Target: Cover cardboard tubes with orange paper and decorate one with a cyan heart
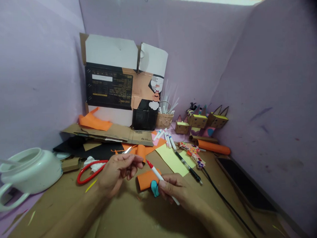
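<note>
My right hand (175,191) is closed around a white marker (159,176), whose red end points up and left. To its left, my left hand (121,170) has its fingertips pressed together near the red end; whether they pinch anything small cannot be made out. Between and below the hands, an orange paper piece (146,180) lies on the brown cardboard surface, with a small teal cutout (155,188) at its lower right edge, beside my right fingers. An upright orange roll (141,152) stands just behind my left fingertips. Red-handled scissors (84,181) lie behind my left hand.
A white teapot (35,175) stands at the left. Behind are a flattened box (109,86), a basket of sticks (164,120) and small cardboard animal heads (198,121). Several markers (169,139), yellow paper (172,160), a black pen (188,167) and a cable (220,195) lie centre to right.
</note>
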A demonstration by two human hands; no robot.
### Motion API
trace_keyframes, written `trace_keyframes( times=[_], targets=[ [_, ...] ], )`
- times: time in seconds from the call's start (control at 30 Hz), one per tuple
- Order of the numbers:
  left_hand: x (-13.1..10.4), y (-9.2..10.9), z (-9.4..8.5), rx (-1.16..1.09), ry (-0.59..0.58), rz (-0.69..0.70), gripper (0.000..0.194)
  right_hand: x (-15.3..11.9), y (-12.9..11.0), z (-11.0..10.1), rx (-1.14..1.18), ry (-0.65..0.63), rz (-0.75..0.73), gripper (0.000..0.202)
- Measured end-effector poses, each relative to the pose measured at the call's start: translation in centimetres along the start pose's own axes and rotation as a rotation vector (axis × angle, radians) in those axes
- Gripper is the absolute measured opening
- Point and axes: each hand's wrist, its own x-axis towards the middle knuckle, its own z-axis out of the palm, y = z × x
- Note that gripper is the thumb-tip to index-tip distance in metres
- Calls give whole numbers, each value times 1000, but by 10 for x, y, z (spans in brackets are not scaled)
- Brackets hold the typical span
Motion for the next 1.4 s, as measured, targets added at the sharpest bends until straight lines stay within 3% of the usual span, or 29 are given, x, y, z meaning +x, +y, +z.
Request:
trace_keyframes(
  times=[0.17, 0.37, 0.53, 0.6, 0.67, 0.77, 0.9, 1.17, 1.4],
  targets=[
    [2, -2, -1, 107, 29, 13, 28, 1, 0, 1, 72, 84, -30, 45],
    [1, -11, 1, 378, 128, 136, 41, 3, -6, -18, -10, 440, -112, 45],
    [-7, -23, 15, 1149, 57, 324, 16, -1, -10, -37, -475, 558, 107, 29],
    [-8, -28, 17, 1337, 7, 359, 23, -3, -9, -34, -611, 524, 195, 21],
    [-6, -33, 17, 1424, -35, 306, 33, -3, -6, -26, -643, 465, 241, 21],
    [-4, -35, 16, 1453, -71, 193, 41, -1, 1, -11, -615, 429, 269, 30],
    [-5, -34, 22, 1451, -78, 153, 38, 5, 11, -1, -578, 476, 289, 31],
    [-6, -34, 25, 1282, -4, 53, 41, 12, 23, -12, -276, 481, 136, 30],
    [-5, -34, 21, 1230, 31, 91, 41, 11, 13, -14, -149, 476, 104, 35]
  ],
)
